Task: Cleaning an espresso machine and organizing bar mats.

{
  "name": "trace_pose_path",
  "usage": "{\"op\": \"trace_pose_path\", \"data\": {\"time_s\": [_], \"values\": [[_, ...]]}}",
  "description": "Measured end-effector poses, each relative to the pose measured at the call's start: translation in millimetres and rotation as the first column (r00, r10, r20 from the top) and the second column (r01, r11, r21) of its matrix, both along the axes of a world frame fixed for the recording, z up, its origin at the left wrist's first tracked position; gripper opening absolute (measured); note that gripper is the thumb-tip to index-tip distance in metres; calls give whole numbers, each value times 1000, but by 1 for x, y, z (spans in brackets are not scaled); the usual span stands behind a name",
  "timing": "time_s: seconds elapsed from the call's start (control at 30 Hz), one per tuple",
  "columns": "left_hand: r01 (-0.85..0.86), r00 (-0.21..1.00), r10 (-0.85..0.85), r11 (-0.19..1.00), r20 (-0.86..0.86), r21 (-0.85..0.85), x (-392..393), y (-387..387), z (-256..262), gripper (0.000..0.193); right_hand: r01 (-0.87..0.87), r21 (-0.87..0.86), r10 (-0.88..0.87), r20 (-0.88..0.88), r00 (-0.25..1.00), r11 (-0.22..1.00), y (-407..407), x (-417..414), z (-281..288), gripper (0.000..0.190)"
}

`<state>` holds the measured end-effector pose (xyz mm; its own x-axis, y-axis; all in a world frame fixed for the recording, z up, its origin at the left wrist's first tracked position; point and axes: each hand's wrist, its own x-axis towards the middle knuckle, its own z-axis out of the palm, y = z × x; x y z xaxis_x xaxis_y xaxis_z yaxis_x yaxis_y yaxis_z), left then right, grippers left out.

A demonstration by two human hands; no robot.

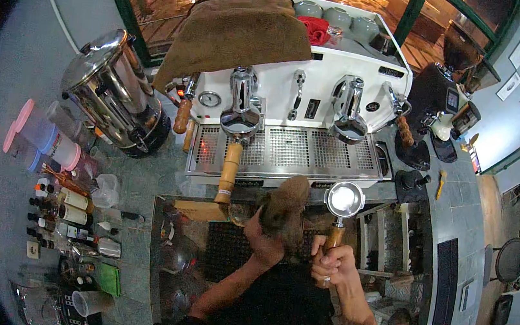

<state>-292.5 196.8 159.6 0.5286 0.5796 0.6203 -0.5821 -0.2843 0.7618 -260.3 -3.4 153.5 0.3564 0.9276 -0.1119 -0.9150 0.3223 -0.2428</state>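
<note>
My right hand (336, 265) grips the wooden handle of a portafilter (345, 200). Its round metal basket faces up and shines brightly inside. My left hand (264, 242) holds a brown cloth (291, 196), blurred and bunched, to the left of the portafilter and apart from it. Both hands are in front of a white two-group espresso machine (272, 100). A second portafilter (229, 168) with a bamboo-like handle is locked in the left group head (243, 93). The right group head (353, 107) has no portafilter handle on it. Below the groups lies the drip tray (291, 148).
A steel urn (112, 90), plastic cups (49, 136) and several bottles (73, 212) stand on the left counter. A coffee grinder (436, 94), a tamper on a black stand (410, 185) and a yellow-handled brush (441, 185) are at right. A brown towel (241, 38) drapes the machine.
</note>
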Motion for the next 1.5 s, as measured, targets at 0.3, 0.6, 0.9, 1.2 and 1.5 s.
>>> {"op": "trace_pose_path", "data": {"time_s": [0.3,0.6,0.9,1.2,1.5], "values": [[124,924,227,584,-308,802,19,0,15,35,235,-617,-165,169,972,751,25,-9,23,16],[560,696,-602,796,-392,-229,24,-5,8,37,885,-353,407,888,214,305,11,21,-19,17],[563,646,-706,183,291,-806,6,13,-52,42,850,-404,146,915,376,340,22,18,9,21],[641,760,-635,695,138,-326,-16,15,-42,54,640,-389,-499,409,764,663,81,106,0,13],[438,669,-677,692,-307,-574,-49,29,-31,57,809,-341,-650,481,588,479,144,145,9,20]]}}
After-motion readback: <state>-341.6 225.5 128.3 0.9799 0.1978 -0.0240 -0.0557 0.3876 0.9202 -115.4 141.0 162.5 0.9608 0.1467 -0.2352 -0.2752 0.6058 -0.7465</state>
